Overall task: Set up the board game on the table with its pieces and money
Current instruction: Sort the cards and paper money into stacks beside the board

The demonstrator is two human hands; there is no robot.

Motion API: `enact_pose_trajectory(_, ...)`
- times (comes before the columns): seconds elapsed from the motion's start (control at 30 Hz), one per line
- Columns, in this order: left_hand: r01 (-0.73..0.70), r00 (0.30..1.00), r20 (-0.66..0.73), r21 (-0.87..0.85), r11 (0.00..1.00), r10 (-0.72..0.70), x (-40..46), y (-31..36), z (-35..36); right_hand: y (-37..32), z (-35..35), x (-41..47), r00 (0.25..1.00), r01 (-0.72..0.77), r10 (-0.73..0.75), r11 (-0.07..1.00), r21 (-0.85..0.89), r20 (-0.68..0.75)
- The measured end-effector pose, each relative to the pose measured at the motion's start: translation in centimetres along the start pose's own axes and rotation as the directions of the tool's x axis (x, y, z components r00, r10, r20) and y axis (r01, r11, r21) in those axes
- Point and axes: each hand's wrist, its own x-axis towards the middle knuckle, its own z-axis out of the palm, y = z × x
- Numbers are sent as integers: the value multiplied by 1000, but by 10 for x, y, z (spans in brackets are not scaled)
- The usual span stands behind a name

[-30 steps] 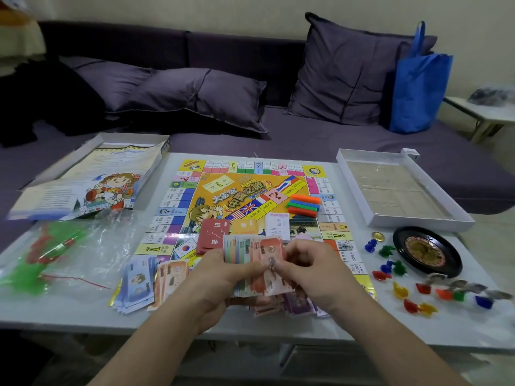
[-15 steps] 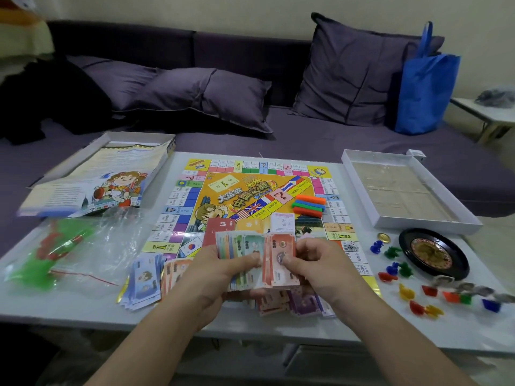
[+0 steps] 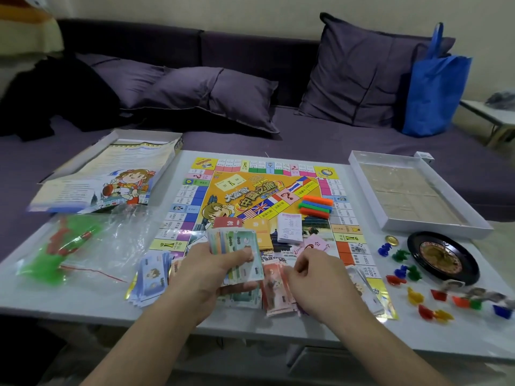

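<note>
- We see that the reddish note our right hand (image 3: pixel 315 277) was pinching against the fan half a second ago is no longer there; that hand has dropped low to the reddish pile (image 3: pixel 278 291) at the near edge of the board (image 3: pixel 267 190).
- Our right grip is now narrow, fingers curled down at the pile; we cannot tell whether a note is between the fingertips or has just been let go.
- Our left hand (image 3: pixel 211 271) has kept its hold: its grip is closed on the fan of money (image 3: pixel 237 254), thumb across the top green note, held just above the board's near edge.
- The fan now shows green and pale notes on top, not red, so we judge that 1 note has been sorted out by colour onto its own stack.
- Other money lies sorted already: a blue stack (image 3: pixel 152 277) on the table (image 3: pixel 83 296) to the left of our left hand, and more notes partly hidden under the right wrist.
- Cards (image 3: pixel 289 228) sit mid-board, coloured bars (image 3: pixel 316 206) beyond them, and small tokens (image 3: pixel 404 271) lie scattered right of the board near the roulette wheel (image 3: pixel 443 256).
- In our view, sorting is well along, yet the fan looks thick, so more notes remain to deal out.
</note>
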Motion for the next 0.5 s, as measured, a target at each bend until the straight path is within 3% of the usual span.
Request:
enact_pose_trajectory(0.1, 5, 998, 63, 39, 999, -8, -6, 0, 3, -1, -4, -1, 995, 97, -89, 970, 223, -47)
enact_pose_trajectory(0.2, 2, 988, 153, 71, 997, -13, -12, -2, 9, -5, -3, 1, 987, 136, -159, 854, 502, 4)
enact_pose_trajectory(0.37, 46, 985, 168, 28, 999, -50, -12, 0, 5, -5, -3, 8, 994, 70, -104, 810, 582, 24)
enact_pose_trajectory(0.5, 3, 1000, 22, -25, 1000, -3, -3, 9, -11, -4, -10, 15, 999, 36, -41, 827, 561, -4)
